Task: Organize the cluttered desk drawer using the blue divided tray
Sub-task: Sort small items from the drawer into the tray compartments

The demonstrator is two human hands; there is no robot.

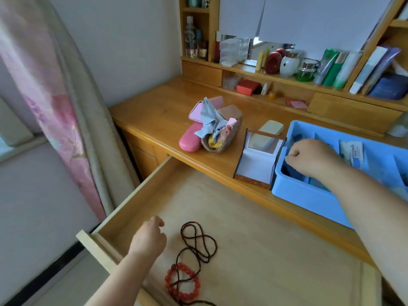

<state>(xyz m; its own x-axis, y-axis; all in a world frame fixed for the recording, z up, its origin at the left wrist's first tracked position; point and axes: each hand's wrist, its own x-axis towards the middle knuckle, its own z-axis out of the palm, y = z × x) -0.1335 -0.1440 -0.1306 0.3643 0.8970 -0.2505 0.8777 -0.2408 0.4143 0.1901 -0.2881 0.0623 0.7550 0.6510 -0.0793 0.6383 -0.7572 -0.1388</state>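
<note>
The blue divided tray [309, 199] sits on the desk at the right, above the pulled-out wooden drawer [254, 228]. My right hand [311, 156] reaches into the tray's left compartment with fingers curled down; what they hold is hidden. A white packet [353, 152] lies in a middle compartment. My left hand [150, 237] hovers low over the drawer's left part, fingers loosely curled and holding nothing. Just right of it lie a dark beaded necklace [198, 239] and a red bead bracelet [183, 283] on the drawer bottom.
An open lined box with a mirror lid [256, 162] stands left of the tray. Pink cases [192, 138], a woven pouch with cloths [220, 133] and a beige pad [271, 127] lie on the desk. Shelves with bottles and books line the back. A curtain hangs at left.
</note>
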